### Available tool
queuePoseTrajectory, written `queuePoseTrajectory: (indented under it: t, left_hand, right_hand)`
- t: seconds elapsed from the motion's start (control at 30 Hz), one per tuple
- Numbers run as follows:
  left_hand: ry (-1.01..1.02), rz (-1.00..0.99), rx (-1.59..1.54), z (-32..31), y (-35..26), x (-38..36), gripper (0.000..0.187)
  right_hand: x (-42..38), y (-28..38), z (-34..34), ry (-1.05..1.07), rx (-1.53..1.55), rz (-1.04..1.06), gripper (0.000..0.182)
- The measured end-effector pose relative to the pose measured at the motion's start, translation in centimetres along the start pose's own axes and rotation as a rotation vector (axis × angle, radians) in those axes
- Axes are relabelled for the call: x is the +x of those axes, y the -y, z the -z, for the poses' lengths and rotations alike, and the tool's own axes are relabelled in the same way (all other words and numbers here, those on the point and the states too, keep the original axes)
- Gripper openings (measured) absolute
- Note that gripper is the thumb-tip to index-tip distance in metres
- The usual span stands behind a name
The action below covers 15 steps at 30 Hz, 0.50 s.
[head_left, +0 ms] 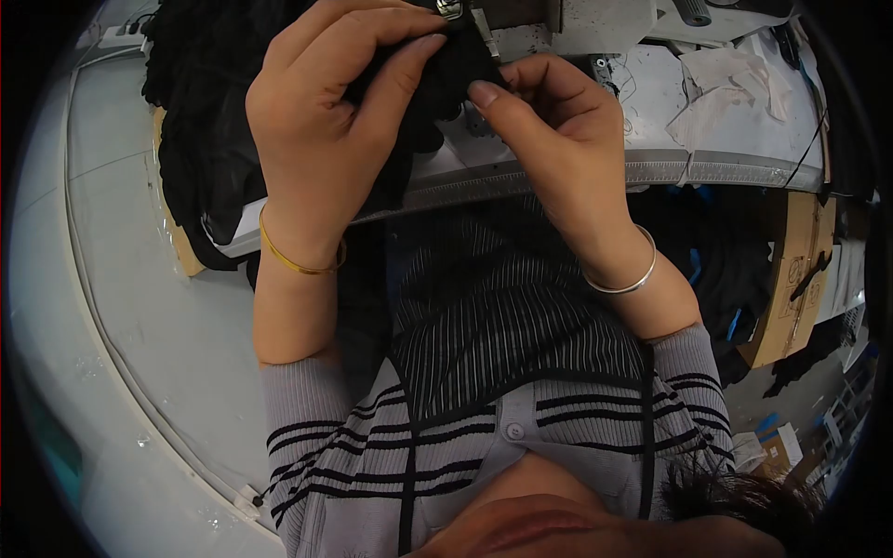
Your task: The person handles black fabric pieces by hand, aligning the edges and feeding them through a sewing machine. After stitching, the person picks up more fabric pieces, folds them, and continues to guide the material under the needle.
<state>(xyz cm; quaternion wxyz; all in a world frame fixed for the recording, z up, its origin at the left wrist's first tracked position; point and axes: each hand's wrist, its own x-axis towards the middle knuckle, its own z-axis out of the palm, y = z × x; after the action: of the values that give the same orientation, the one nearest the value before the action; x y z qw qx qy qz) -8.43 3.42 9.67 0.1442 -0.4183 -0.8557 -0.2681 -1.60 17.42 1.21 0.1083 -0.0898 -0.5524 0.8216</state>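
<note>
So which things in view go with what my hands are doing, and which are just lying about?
With the job:
black cloth, at the fingertips of your left hand and right hand
shiny metal part, by the left fingertips

Seemingly lying about:
pale scraps on the worktop
cardboard box at right
</note>
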Motion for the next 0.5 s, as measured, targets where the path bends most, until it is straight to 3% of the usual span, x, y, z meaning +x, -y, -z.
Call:
queuePoseTrajectory:
  t: [0.1, 0.17, 0.27, 0.5]
  left_hand:
    - [-0.107, -0.007, 0.059, -0.3, -1.1, 0.1, 0.019]
    - [-0.075, -0.2, 0.36, -0.3, -1.9, 0.4, 0.018]
    - [-0.207, -0.337, 0.266, -2.5, 2.1, -1.1, 0.016]
    - [-0.184, -0.33, 0.096, -2.7, 3.7, -1.7, 0.018]
  right_hand:
    - [-0.1, 0.2, 0.4, 0.045, -0.023, -0.041, 0.012]
    - [-0.1, 0.3, 0.6, 0.061, -0.038, -0.049, 0.012]
    - [-0.1, 0.2, 0.6, 0.07, -0.045, -0.053, 0.012]
    - [-0.2, -0.1, -0.1, 0.011, 0.101, 0.002, 0.013]
